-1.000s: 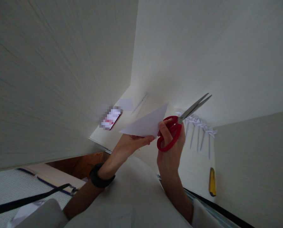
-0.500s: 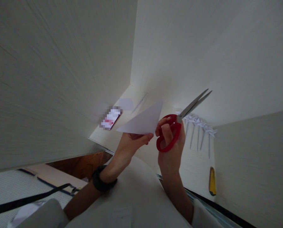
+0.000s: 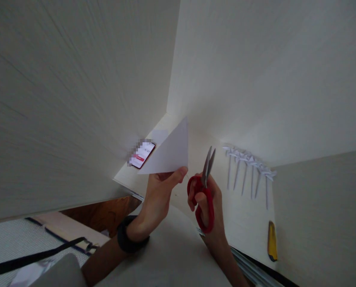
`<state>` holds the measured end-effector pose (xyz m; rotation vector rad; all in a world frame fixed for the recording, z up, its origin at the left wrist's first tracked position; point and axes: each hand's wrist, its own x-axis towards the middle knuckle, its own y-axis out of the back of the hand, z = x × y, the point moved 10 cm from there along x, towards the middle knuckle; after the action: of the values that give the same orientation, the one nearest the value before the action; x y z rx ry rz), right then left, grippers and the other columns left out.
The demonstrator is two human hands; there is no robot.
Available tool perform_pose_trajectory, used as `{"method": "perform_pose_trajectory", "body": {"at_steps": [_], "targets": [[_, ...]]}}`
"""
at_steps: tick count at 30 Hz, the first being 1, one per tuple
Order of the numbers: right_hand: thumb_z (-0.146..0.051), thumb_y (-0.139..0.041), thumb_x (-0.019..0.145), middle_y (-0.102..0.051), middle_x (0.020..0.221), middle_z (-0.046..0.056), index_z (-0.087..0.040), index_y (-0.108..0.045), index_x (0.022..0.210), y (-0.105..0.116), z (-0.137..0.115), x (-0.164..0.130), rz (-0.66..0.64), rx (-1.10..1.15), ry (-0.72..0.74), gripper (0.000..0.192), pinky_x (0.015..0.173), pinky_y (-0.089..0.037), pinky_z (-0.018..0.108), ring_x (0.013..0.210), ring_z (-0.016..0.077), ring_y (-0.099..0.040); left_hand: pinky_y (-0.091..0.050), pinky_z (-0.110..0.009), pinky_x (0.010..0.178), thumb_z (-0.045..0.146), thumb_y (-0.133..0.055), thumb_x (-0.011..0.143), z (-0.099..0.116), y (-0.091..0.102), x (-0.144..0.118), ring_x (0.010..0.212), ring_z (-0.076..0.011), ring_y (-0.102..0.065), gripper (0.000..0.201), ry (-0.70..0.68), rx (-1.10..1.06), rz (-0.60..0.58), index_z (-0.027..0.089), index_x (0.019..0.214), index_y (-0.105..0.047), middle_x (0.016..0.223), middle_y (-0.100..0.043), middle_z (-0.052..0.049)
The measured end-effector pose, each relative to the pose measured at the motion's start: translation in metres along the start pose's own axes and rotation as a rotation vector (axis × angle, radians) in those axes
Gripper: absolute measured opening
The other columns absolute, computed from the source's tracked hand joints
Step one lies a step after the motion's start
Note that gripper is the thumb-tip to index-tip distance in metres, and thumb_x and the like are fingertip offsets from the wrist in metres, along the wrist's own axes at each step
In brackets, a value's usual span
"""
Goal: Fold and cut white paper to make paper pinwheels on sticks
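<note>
Overhead and all around, pale walls (image 3: pixel 76 79) meeting in a corner, with a narrow white table (image 3: pixel 243 215) running along their foot. Lower left, a patch of woven flooring (image 3: pixel 4 239) crossed by a dark strap (image 3: pixel 31 257).

Held up in front of the corner, a folded white paper triangle (image 3: pixel 168 153), off the table, pinched at its lower right corner between thumb and fingers of the left hand (image 3: pixel 160 191); a black band (image 3: pixel 130 239) round that wrist. Just right of the paper, apart from it, red-handled scissors (image 3: pixel 203 187) in the right hand (image 3: pixel 209 207), fingers closed through the loops, blades pressed nearly together and pointing up.

Flat on the table to the right, a row of folded paper pieces on thin stems (image 3: pixel 249 167). Behind the triangle, a phone (image 3: pixel 143 154) with a lit screen, partly blurred. Near the table's front edge, a small yellow utility knife (image 3: pixel 272 241).

Likely risks, judging from the hold: a single-corner pinch letting the sheet swivel or sag once blades bite, giving a crooked cut; blade tips close to the left thumb, so a nick if the paper is fed in too near the fingers; a slip dropping the sheet onto the table.
</note>
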<state>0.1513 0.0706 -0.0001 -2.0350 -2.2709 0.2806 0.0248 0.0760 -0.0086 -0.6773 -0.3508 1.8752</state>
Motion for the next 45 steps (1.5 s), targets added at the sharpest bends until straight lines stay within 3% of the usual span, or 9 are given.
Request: {"method": "perform_pose_trajectory", "body": {"at_steps": [6, 14, 18, 21, 24, 31, 37, 41, 45], "targets": [[-0.021, -0.075, 0.073, -0.061, 0.079, -0.005, -0.023, -0.055, 0.085, 0.004, -0.033, 0.01, 0.133, 0.058, 0.107, 0.023, 0.055, -0.044, 0.02, 0.064, 0.008, -0.054, -0.052, -0.022, 0.066, 0.024, -0.08, 0.066, -0.014, -0.007, -0.006, 0.067, -0.0117, -0.062, 0.018, 0.035, 0.013, -0.082, 0.018, 0.081, -0.073, 0.07, -0.069, 0.001], [-0.013, -0.073, 0.074, -0.063, 0.071, -0.008, -0.026, -0.056, 0.085, 0.004, -0.049, 0.017, 0.084, 0.109, 0.136, 0.024, 0.053, -0.043, 0.017, 0.06, 0.0063, -0.054, -0.053, -0.036, 0.092, 0.028, -0.08, 0.067, -0.021, -0.002, -0.009, 0.097, -0.0232, -0.068, 0.018, 0.007, 0.14, -0.151, 0.021, 0.081, -0.071, 0.083, -0.073, -0.002], [-0.012, -0.073, 0.072, -0.062, 0.07, -0.008, -0.024, -0.055, 0.081, 0.013, -0.052, 0.017, 0.085, 0.027, 0.091, 0.024, 0.057, -0.045, 0.018, 0.061, 0.0068, -0.056, -0.051, -0.042, 0.095, 0.03, -0.082, 0.062, -0.019, 0.002, -0.016, 0.1, -0.0291, -0.067, 0.038, 0.117, 0.344, -0.453, 0.024, 0.099, -0.073, 0.099, -0.075, -0.006], [-0.011, -0.073, 0.07, -0.062, 0.072, -0.008, -0.025, -0.055, 0.084, 0.016, -0.053, 0.017, 0.035, -0.017, 0.051, 0.027, 0.058, -0.045, 0.019, 0.063, 0.0075, -0.056, -0.054, -0.039, 0.091, 0.035, -0.078, 0.069, 0.007, 0.002, -0.028, 0.11, -0.0286, -0.064, 0.05, 0.167, 0.168, -0.598, 0.032, 0.117, -0.067, 0.121, -0.069, -0.004], [-0.011, -0.074, 0.067, -0.062, 0.071, -0.008, -0.025, -0.053, 0.084, 0.016, -0.049, 0.019, -0.021, -0.039, -0.015, 0.03, 0.057, -0.043, 0.02, 0.063, 0.0083, -0.055, -0.051, -0.032, 0.095, 0.029, -0.068, 0.081, 0.03, -0.003, -0.027, 0.114, -0.0224, -0.062, 0.034, 0.147, 0.106, -0.546, 0.034, 0.114, -0.069, 0.125, -0.066, 0.001], [-0.016, -0.076, 0.067, -0.059, 0.071, -0.006, -0.024, -0.05, 0.084, 0.007, -0.045, 0.02, -0.075, -0.137, -0.059, 0.033, 0.058, -0.041, 0.022, 0.063, 0.0099, -0.052, -0.052, -0.03, 0.057, 0.028, -0.078, 0.068, 0.012, -0.023, -0.002, 0.063, -0.0218, -0.067, 0.013, 0.173, 0.413, -0.403, 0.019, 0.078, -0.075, 0.074, -0.072, -0.005], [-0.036, -0.08, 0.07, -0.055, 0.071, -0.006, -0.025, -0.05, 0.084, 0.015, -0.055, 0.016, -0.048, -0.117, 0.064, 0.035, 0.055, -0.041, 0.022, 0.06, 0.01, -0.049, -0.052, -0.03, 0.056, 0.022, -0.078, 0.066, 0.005, -0.029, 0.002, 0.062, -0.021, -0.067, 0.017, 0.225, 0.313, -0.383, 0.019, 0.083, -0.076, 0.084, -0.075, -0.007], [-0.064, -0.064, 0.077, -0.047, 0.063, -0.006, -0.024, -0.048, 0.084, 0.02, -0.051, 0.008, -0.119, 0.006, 0.115, 0.043, 0.041, -0.026, 0.022, 0.047, 0.0089, -0.035, -0.054, -0.029, 0.06, 0.02, -0.078, 0.067, 0.012, -0.03, 0.004, 0.066, -0.0201, -0.068, 0.02, 0.17, 0.278, -0.35, 0.019, 0.086, -0.076, 0.083, -0.076, -0.006], [-0.069, -0.048, 0.084, -0.042, 0.069, -0.004, -0.024, -0.045, 0.086, 0.019, -0.029, -0.001, -0.207, 0.025, 0.025, 0.045, 0.046, -0.03, 0.024, 0.052, 0.0106, -0.034, -0.054, -0.028, 0.061, 0.017, -0.078, 0.066, 0.018, -0.032, 0.005, 0.068, -0.0189, -0.068, 0.025, 0.136, 0.263, -0.338, 0.02, 0.091, -0.074, 0.085, -0.075, -0.005]]}}
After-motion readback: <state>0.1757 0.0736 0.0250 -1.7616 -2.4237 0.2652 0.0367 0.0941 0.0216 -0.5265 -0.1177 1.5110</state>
